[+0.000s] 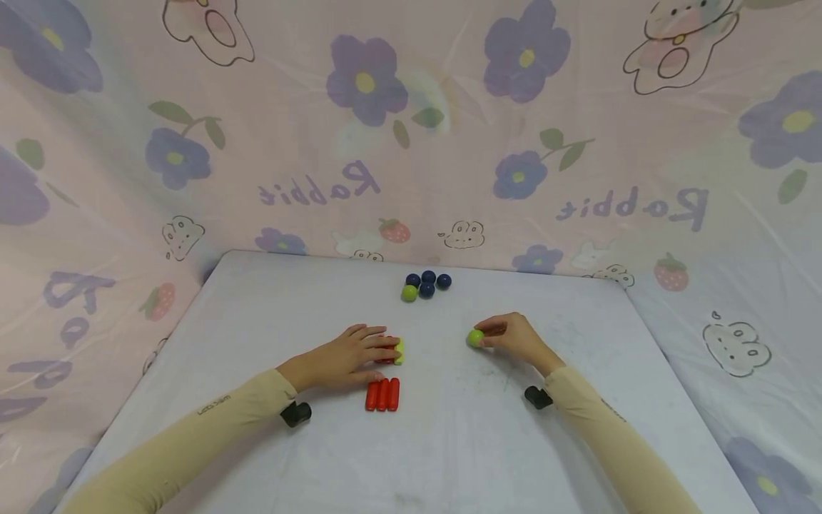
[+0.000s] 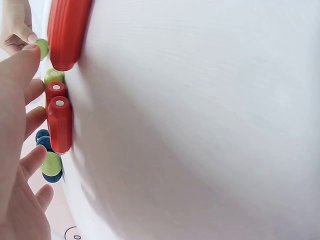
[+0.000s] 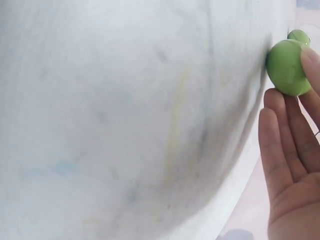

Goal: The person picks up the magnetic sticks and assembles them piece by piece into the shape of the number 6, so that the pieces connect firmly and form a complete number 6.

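Observation:
My right hand (image 1: pixel 516 340) pinches a green ball (image 1: pixel 475 338) between thumb and fingers, low over the right of the table; the right wrist view shows the same ball (image 3: pixel 286 69) up close. The left hand (image 1: pixel 349 357) spreads its fingers, loosely extended, over a group of short rods. A yellow-green rod (image 1: pixel 399 351) stands out past its fingertips, and red rods (image 2: pixel 60 125) lie beside it, partly hidden by the fingers in the head view. Whether those fingers touch the rods I cannot tell. Closer to me, three red rods (image 1: pixel 382 395) lie side by side near the left thumb.
Toward the back of the table several dark blue balls (image 1: pixel 427 290) cluster with another green ball (image 1: pixel 409 293). A white cloth covers the table (image 1: pixel 462 457). Behind it hangs a patterned curtain (image 1: pixel 437 171). Black wrist devices (image 1: pixel 297 414) sit below both forearms.

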`<state>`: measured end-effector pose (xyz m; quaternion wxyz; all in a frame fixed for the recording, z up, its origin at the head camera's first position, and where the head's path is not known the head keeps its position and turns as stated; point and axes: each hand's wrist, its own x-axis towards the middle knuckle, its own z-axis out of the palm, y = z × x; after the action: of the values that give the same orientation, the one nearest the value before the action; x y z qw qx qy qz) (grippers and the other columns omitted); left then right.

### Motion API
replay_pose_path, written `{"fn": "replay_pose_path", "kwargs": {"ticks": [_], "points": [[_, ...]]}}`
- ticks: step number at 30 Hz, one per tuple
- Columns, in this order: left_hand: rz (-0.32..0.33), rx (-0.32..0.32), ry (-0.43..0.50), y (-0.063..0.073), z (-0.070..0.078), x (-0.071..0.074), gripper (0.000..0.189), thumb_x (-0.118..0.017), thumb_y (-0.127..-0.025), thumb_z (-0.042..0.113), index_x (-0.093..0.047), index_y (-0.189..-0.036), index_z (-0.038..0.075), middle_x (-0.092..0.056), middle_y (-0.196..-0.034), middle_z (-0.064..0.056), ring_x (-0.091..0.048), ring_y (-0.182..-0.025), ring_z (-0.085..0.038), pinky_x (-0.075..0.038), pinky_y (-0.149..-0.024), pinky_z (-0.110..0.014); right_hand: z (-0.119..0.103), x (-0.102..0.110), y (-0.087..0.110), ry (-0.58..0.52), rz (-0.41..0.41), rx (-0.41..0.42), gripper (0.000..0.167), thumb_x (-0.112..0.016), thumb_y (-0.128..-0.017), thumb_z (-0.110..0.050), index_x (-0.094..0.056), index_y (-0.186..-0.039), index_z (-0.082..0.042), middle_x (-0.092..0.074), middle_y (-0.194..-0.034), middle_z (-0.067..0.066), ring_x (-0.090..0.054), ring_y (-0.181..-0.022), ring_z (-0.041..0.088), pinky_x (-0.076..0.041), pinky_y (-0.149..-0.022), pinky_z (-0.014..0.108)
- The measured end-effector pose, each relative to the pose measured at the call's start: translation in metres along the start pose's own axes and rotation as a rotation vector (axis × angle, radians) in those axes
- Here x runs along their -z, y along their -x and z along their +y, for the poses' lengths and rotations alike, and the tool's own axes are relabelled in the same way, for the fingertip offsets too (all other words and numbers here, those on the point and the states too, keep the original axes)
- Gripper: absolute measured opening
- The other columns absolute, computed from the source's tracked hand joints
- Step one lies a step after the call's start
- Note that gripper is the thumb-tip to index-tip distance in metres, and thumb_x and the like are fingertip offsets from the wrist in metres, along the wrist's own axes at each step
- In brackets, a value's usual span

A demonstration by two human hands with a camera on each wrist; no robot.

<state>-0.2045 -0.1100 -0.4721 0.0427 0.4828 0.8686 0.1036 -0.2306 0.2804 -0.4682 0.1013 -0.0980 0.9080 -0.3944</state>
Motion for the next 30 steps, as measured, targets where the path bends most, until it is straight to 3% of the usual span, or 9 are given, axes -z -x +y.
{"fn": "replay_pose_path", "kwargs": {"ticks": [4,10,16,24,30], "points": [[0.01,0.031,0.05,-0.005,0.0,0.002,0.053,-0.057,-0.098,0.044,-0.047,-0.146,0.025,-0.042,-0.156,-0.002,-0.032,-0.147,-0.031,-0.028,-0.119,-0.056,0.0,0.001,-0.001,-0.003,-0.01,0.022,0.035,-0.081,-0.081,-0.015,-0.073,-0.113,-0.004,-0.075,-0.108,0.015,-0.071,-0.093,0.018,-0.056,-0.074,0.021],[0.094,0.137,0.236,-0.026,-0.005,-0.001,0.054,-0.069,-0.092,0.038,-0.053,-0.141,0.021,-0.052,-0.144,-0.003,-0.043,-0.134,-0.025,-0.04,-0.111,-0.05,0.003,0.004,-0.001,-0.003,-0.008,0.02,0.035,-0.081,-0.081,-0.015,-0.073,-0.113,-0.004,-0.075,-0.106,0.015,-0.071,-0.092,0.018,-0.056,-0.073,0.02],[0.073,0.244,0.307,-0.04,-0.009,-0.011,0.055,-0.075,-0.086,0.039,-0.058,-0.136,0.023,-0.058,-0.132,0.0,-0.048,-0.117,-0.018,-0.044,-0.099,-0.04,0.004,0.002,-0.002,-0.012,-0.014,0.032,0.035,-0.081,-0.081,-0.016,-0.073,-0.112,-0.004,-0.075,-0.105,0.014,-0.071,-0.091,0.017,-0.056,-0.073,0.021],[0.109,0.268,0.307,-0.048,-0.004,-0.012,0.045,-0.074,-0.088,0.033,-0.063,-0.13,0.024,-0.061,-0.125,0.001,-0.048,-0.111,-0.015,-0.044,-0.096,-0.036,0.002,0.003,-0.002,-0.01,-0.014,0.039,0.035,-0.081,-0.081,-0.015,-0.073,-0.113,-0.003,-0.075,-0.106,0.016,-0.07,-0.093,0.019,-0.055,-0.072,0.019],[0.176,0.266,0.418,-0.057,-0.004,-0.011,0.038,-0.07,-0.09,0.024,-0.066,-0.128,0.023,-0.052,-0.122,-0.001,-0.055,-0.104,-0.015,-0.051,-0.085,-0.027,0.003,0.002,-0.004,-0.009,-0.021,0.022,0.033,-0.081,-0.081,-0.015,-0.073,-0.112,-0.005,-0.075,-0.106,0.013,-0.07,-0.092,0.015,-0.056,-0.074,0.02]]}}
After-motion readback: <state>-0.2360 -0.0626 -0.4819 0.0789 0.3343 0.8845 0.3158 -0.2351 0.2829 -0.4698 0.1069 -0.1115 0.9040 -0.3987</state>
